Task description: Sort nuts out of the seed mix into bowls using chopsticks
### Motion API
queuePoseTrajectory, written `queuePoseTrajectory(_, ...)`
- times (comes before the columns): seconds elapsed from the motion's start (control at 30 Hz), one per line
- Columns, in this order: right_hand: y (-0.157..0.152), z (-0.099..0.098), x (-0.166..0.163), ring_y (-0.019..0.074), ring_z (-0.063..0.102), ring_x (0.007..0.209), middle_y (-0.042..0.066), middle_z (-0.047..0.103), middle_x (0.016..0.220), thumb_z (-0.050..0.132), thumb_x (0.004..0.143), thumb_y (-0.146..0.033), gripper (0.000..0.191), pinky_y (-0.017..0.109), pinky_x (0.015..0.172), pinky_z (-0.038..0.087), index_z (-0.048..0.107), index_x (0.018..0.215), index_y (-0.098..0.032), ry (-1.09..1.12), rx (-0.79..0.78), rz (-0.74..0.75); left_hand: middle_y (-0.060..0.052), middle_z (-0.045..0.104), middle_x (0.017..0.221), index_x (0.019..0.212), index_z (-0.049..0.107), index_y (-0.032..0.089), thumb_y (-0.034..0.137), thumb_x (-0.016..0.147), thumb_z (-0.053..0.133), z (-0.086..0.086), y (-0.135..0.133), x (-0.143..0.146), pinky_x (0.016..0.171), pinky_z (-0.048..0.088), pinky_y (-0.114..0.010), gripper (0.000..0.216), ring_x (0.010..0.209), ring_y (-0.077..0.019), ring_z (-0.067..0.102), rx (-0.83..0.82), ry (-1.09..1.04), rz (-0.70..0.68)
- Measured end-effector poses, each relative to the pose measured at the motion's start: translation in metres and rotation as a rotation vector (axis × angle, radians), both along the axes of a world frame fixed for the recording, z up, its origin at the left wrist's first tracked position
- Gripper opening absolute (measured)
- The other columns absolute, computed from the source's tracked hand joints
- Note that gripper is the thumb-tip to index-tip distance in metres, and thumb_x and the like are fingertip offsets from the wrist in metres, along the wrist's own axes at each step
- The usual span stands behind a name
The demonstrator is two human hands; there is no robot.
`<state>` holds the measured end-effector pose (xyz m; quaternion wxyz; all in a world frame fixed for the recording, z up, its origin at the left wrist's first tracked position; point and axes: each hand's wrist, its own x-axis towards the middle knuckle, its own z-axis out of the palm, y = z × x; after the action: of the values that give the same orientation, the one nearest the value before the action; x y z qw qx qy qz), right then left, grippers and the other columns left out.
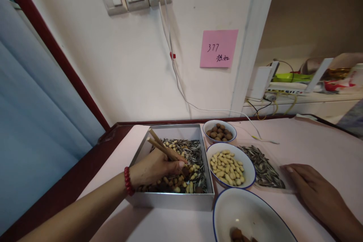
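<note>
My left hand (154, 168), with a red bead bracelet at the wrist, grips a pair of wooden chopsticks (160, 146). Their tips reach down into a grey square box (172, 198) filled with mixed sunflower seeds, peanuts and dark nuts. My right hand (307, 185) lies flat on the pink table, fingers stretched out, beside a pile of sunflower seeds (262, 166). It holds nothing.
Right of the box stand a small bowl of brown nuts (219, 131), a bowl of peanuts (229, 164) and a nearer white bowl (249, 215) with a few dark nuts. A white cable (181, 90) hangs down the wall. A shelf with clutter is at the right.
</note>
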<state>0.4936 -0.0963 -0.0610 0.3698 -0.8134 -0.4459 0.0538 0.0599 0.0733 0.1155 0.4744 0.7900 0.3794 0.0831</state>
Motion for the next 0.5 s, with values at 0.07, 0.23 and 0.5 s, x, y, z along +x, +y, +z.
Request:
queuePoseTrajectory(0.07, -0.0002, 0.0006, -0.0009, 0.0332, 0.065, 0.111, 0.013, 0.070, 0.112, 0.037, 0.090, -0.069, 0.059, 0.047, 0.108, 0.049, 0.074, 0.087, -0.022, -0.003, -0.001, 0.000, -0.010, 0.081, 0.100, 0.110, 0.081, 0.016, 0.043, 0.091, 0.071, -0.0006, -0.0004, 0.0001, 0.078, 0.059, -0.032, 0.035, 0.090, -0.0235, 0.073, 0.022, 0.009, -0.004)
queuePoseTrajectory(0.23, -0.0006, 0.0014, -0.0040, 0.0332, 0.065, 0.111, 0.012, 0.070, 0.112, 0.036, 0.088, -0.072, 0.063, 0.048, 0.105, 0.051, 0.073, 0.089, -0.022, -0.010, -0.001, -0.017, -0.009, 0.081, 0.110, 0.110, 0.082, 0.018, 0.045, 0.093, 0.069, 0.0017, -0.0008, 0.0005, 0.093, 0.056, -0.034, 0.034, 0.106, -0.0263, 0.072, 0.093, 0.025, -0.058)
queuePoseTrajectory(0.5, 0.0009, -0.0012, -0.0012, 0.0326, 0.065, 0.110, 0.012, 0.071, 0.112, 0.037, 0.086, -0.072, 0.063, 0.048, 0.105, 0.051, 0.074, 0.089, -0.021, -0.011, 0.015, -0.019, -0.007, 0.081, 0.107, 0.110, 0.082, 0.016, 0.044, 0.093, 0.066, 0.0042, -0.0036, 0.0005, 0.087, 0.057, -0.032, 0.036, 0.100, -0.0250, 0.073, 0.133, 0.040, -0.061)
